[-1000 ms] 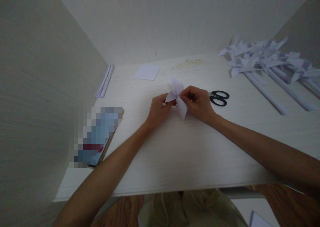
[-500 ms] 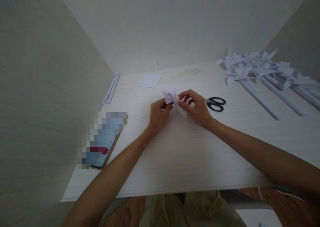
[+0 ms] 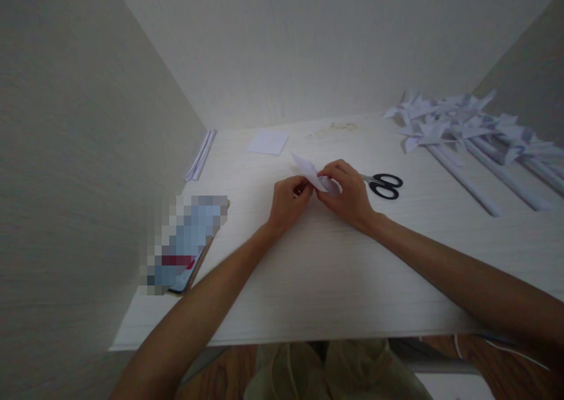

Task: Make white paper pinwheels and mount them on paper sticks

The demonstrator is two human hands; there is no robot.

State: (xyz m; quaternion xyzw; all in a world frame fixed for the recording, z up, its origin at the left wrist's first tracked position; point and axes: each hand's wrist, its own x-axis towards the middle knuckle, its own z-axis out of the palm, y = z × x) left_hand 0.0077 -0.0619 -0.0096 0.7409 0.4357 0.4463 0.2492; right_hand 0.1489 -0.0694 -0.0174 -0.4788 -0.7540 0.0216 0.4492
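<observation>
A piece of white paper (image 3: 304,168) with curled, bent flaps is held between both hands over the middle of the table. My left hand (image 3: 291,201) pinches it from the left, fingers closed, near its centre. On the right side, my right hand (image 3: 346,191) grips a curled flap between thumb and fingers. The fingertips of both hands nearly meet, and part of the paper is hidden behind them. Scissors (image 3: 385,186) with black handles lie just right of my right hand, their blades mostly covered by it.
Several white paper pinwheels (image 3: 429,133) on rolled paper sticks are heaped at the right. A square paper sheet (image 3: 268,142) lies toward the back. Folded paper strips (image 3: 200,155) rest by the left wall, with a phone (image 3: 189,244) nearer me.
The paper has been turned in the hands, and one flap now points up and left. My right hand has closed onto a curled flap at the right.
</observation>
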